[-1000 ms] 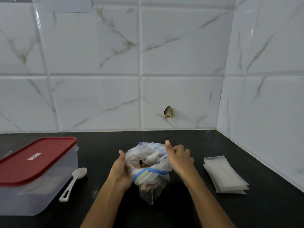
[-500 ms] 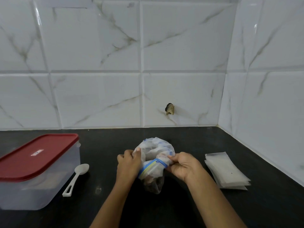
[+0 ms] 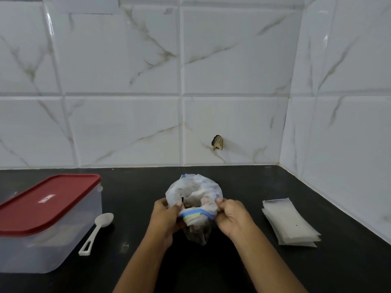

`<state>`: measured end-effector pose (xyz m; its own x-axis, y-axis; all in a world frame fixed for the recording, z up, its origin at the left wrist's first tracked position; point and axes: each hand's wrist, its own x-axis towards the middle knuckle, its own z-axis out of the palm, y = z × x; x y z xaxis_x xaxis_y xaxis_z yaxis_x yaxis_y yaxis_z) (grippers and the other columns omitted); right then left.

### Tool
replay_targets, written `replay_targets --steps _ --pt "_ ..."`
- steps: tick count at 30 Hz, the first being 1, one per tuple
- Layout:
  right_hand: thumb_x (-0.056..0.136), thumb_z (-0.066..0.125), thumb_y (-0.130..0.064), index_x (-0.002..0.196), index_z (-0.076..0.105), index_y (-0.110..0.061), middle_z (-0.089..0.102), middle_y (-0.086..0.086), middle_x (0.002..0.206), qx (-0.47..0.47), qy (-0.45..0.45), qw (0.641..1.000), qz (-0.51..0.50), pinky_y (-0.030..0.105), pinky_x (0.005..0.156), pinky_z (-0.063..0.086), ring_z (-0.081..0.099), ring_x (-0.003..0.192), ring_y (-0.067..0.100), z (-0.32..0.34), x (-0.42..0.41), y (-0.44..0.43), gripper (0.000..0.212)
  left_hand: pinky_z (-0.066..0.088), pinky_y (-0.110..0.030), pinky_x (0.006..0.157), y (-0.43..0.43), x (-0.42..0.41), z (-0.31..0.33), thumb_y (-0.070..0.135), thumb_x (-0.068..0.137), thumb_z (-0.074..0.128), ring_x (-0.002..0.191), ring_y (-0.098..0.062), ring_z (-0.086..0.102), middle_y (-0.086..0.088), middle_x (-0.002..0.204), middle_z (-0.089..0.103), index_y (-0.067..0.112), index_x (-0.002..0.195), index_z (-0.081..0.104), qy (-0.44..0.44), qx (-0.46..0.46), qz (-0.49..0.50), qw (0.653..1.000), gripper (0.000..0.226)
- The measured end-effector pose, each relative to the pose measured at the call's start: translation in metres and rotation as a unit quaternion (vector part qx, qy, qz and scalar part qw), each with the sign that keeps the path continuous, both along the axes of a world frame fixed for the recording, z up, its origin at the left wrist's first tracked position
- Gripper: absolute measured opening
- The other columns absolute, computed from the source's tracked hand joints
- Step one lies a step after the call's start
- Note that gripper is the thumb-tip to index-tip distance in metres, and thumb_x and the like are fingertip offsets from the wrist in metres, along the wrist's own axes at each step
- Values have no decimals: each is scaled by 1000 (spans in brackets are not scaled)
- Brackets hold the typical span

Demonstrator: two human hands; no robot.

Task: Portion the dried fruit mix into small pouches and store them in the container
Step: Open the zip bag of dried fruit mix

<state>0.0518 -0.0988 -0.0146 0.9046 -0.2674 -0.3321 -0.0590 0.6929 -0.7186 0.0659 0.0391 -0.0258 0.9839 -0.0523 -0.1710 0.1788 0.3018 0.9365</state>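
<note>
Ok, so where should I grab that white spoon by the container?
Probably pinch the spoon by its slotted handle end, nearest you, coming from above and the right: it lies flat, bowl pointing away from you, and the container crowds its left.

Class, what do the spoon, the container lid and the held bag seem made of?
Spoon: likely matte white plastic, moulded slot in handle. Lid: seemingly smooth red plastic with rounded corners. Bag: thin translucent plastic film, crinkled, contents showing through.

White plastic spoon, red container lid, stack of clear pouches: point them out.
white plastic spoon [image 3: 104,219], head view, on its bowl.
red container lid [image 3: 49,211], head view, on its flat top.
stack of clear pouches [image 3: 289,223], head view, on the top pouch.
</note>
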Motion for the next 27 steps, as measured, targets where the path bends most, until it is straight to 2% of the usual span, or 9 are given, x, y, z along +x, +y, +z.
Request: replay_targets --steps 2,4,7,10,13,18,20,23,27 --pt "98 40 -8 108 59 2 61 20 98 -244 42 969 11 47 85 51 61 92 34 7 -6 0 24 53 -29 40 0 1 1 5 93 53 73 -23 62 -11 93 58 10 114 42 16 -44 16 999 25" --pt "99 35 -31 117 57 -9 57 14 115 -518 96 850 3 41 92 48 56 106 29 14 -12 -1 35 54 -35 46 1 2 2 3 92 53 75 -24 62 -11 93 58 12 115 42 23 -70 17 997 27" --pt "94 25 -56 122 56 -9 52 15 123 -641 105 760 24 34 90 44 55 109 28 15 -12 -2 63 53 -40 56 0 2 1 1 91 54 79 -26 63 -14 98 61 8 117 43 33 -85 10 996 29" --pt "87 45 -59 113 59 -7 59 10 112 -599 97 792 65 31 75 52 62 93 22 8 -9 0 60 55 -34 44 -1 4 0 0 91 54 77 -27 63 -20 102 63 -1 121 48 57 -76 1 995 31" --pt "87 60 -22 96 65 -1 64 11 96 -520 83 850 39 21 54 43 56 70 13 -4 -2 0 24 54 -34 38 0 4 3 -3 92 49 75 -28 60 -18 89 61 -1 103 55 86 -97 -16 991 13" --pt "84 41 18 81 62 12 63 24 84 -187 54 981 19 42 72 53 61 74 31 -5 1 -10 22 52 -40 36 1 8 5 -8 94 39 77 -34 56 -26 90 54 -9 127 43 143 -200 4 969 33" --pt "86 31 23 94 58 18 59 29 99 -52 30 998 16 46 73 48 60 90 39 4 -8 -11 28 58 -42 62 0 10 6 -8 95 36 96 -40 56 -31 108 53 -11 132 38 169 -246 21 954 37" --pt "92 22 18 127 45 15 48 28 132 49 34 998 15 48 89 36 43 127 41 7 -11 -14 42 36 -51 106 -3 12 4 -8 96 28 127 -42 43 -31 137 41 -11 137 33 182 -254 39 949 42" --pt "89 22 18 106 56 14 58 32 100 36 30 998 30 54 84 39 55 92 45 7 -13 -1 38 54 -54 65 -9 11 -1 -12 88 28 96 -45 56 -34 116 51 -12 108 52 179 -193 64 963 31"
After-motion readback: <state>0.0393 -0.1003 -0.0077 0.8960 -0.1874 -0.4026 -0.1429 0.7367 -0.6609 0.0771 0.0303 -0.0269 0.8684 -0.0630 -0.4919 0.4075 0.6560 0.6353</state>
